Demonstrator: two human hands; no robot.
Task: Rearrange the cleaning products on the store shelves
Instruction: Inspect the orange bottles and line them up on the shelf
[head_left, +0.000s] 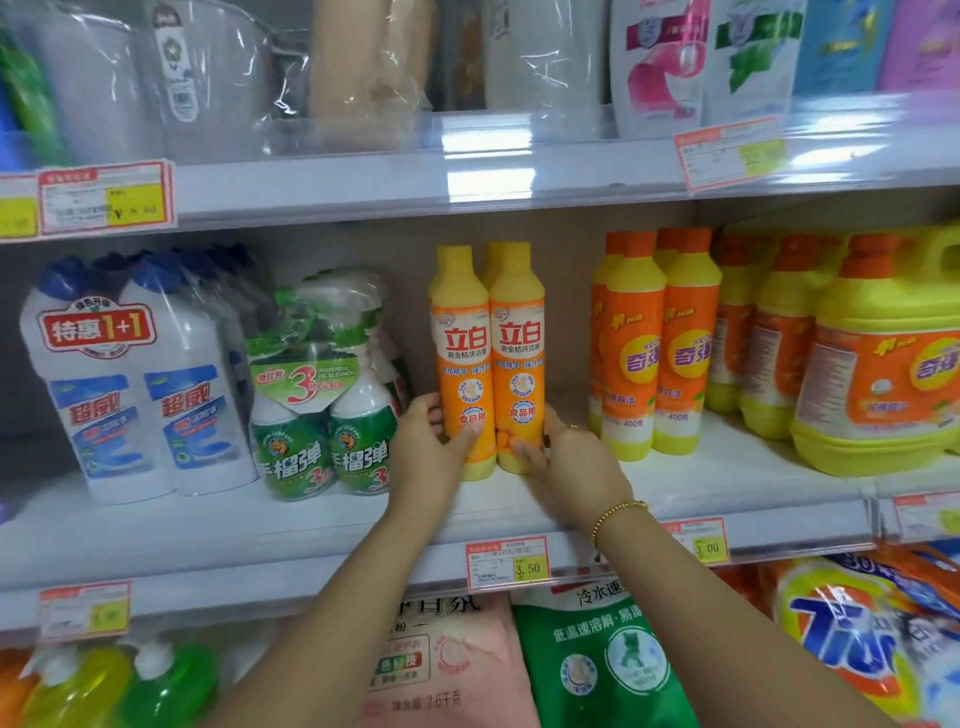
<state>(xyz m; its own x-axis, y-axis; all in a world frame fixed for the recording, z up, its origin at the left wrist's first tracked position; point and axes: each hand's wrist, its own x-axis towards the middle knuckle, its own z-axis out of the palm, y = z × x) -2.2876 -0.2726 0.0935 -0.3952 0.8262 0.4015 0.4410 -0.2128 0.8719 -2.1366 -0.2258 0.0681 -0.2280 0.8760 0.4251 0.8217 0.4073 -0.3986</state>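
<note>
Two yellow-orange dish soap bottles stand upright side by side on the middle shelf (311, 519), with more of the same behind them. My left hand (428, 441) grips the base of the left bottle (462, 358), thumb on its front and fingers round its left side. My right hand (566, 457) grips the base of the right bottle (519, 358), thumb on the front and fingers behind. Both bottles stand on the shelf.
Left of the hands stand a green spray cleaner pack (322, 395) and white toilet cleaner bottles (140, 384). To the right are orange detergent bottles (654, 343) and a large yellow jug (883, 364). Detergent bags (597, 665) fill the shelf below.
</note>
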